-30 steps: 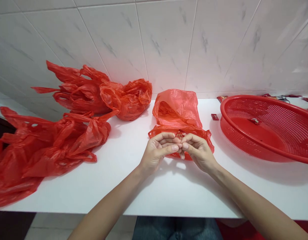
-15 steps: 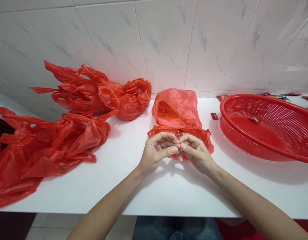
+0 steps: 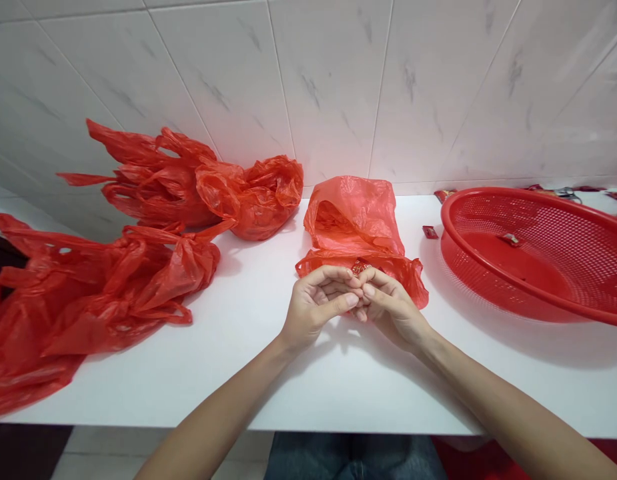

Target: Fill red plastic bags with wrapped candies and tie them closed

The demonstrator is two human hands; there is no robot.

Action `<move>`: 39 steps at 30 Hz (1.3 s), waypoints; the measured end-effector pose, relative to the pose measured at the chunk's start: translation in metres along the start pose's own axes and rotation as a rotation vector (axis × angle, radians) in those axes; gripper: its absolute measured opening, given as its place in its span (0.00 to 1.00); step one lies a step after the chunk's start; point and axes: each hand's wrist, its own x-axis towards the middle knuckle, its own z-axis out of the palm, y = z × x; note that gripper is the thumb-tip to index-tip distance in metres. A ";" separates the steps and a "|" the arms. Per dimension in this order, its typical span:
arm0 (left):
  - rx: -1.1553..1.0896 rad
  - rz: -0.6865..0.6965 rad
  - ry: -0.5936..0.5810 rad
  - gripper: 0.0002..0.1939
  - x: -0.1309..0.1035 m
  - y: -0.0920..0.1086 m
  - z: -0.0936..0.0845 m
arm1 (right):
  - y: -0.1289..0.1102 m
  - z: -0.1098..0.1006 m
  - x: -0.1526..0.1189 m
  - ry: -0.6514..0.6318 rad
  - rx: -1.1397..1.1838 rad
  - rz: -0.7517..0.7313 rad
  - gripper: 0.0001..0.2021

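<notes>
My left hand (image 3: 324, 300) and my right hand (image 3: 394, 303) meet at the fingertips just in front of a red plastic bag (image 3: 355, 213). The left fingers curl loosely, with the thumb apart and nothing visible in the palm. On the right, thumb and forefinger close around the tips of the left fingers; anything small between them is hidden. Just behind the fingertips shows a small red packet with gold print (image 3: 359, 267), at the bag's near folds. Whether a finger touches it I cannot tell. The bag lies with its mouth partly open.
A red perforated plastic basket (image 3: 498, 287) stands at the right, one small packet (image 3: 509, 239) inside. Another packet (image 3: 430, 232) lies left of it. Crumpled red bags (image 3: 133, 293) fill the left side of the white table (image 3: 248, 373). A tiled wall (image 3: 333, 93) rises behind.
Both hands keep their place in front of the bag; only the fingers shift very slightly. Bags, basket and packets stay where they were.
</notes>
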 end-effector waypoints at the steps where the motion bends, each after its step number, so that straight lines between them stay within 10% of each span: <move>1: 0.001 -0.001 0.011 0.12 0.000 0.000 0.000 | 0.000 0.000 0.000 -0.001 0.002 -0.004 0.13; 39: 0.051 -0.054 0.057 0.12 0.002 -0.006 0.001 | 0.004 0.004 0.001 0.069 -0.062 0.011 0.16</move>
